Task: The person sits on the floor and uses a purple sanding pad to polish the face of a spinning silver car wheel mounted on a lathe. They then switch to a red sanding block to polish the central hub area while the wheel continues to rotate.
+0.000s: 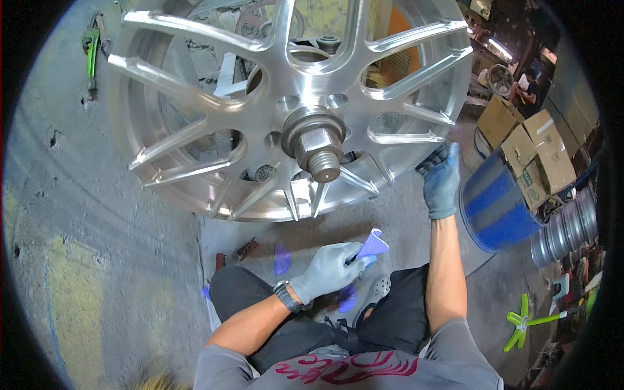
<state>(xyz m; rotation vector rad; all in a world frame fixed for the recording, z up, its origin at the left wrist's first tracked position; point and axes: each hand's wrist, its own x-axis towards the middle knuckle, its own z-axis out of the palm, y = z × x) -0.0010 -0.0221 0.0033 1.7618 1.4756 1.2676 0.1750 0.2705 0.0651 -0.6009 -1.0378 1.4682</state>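
A large polished alloy wheel (214,110) stands upright on a threaded shaft with a big hex nut (318,148) at its hub. My right hand (442,185), in a blue-grey glove, is raised to the wheel's lower right rim and grips a small dark pad (431,159) against it. My left hand (328,270), in a grey glove with a watch on the wrist, is low over my lap and holds a thin purple-blue sheet piece (372,247). Two more purple scraps (281,259) lie around it.
A blue barrel (494,208) stands to the right, with cardboard boxes (533,153) and stacked rims (569,224) beyond it. Another person (528,88) sits far back right. A green tool (530,320) lies on the floor at lower right. A rough grey wall (78,227) fills the left.
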